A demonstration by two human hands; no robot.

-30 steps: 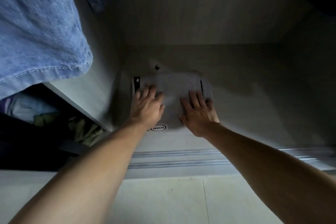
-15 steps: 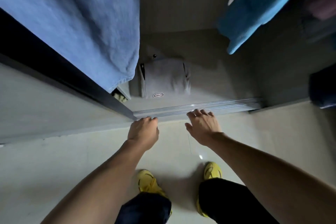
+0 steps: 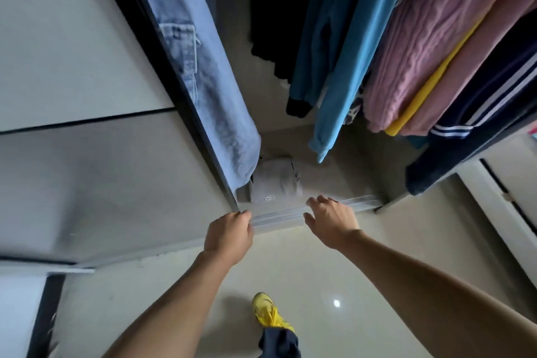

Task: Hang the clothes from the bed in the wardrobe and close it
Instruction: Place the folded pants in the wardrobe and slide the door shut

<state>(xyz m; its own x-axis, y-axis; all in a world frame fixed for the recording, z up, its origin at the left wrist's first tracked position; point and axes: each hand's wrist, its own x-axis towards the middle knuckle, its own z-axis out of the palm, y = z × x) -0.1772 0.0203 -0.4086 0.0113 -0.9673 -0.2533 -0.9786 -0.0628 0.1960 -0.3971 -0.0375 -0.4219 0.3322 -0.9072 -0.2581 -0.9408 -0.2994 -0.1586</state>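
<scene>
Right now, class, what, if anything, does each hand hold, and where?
The right hand is open, holding nothing. The left hand curls at the lower edge of the sliding door; a grip cannot be told.
</scene>
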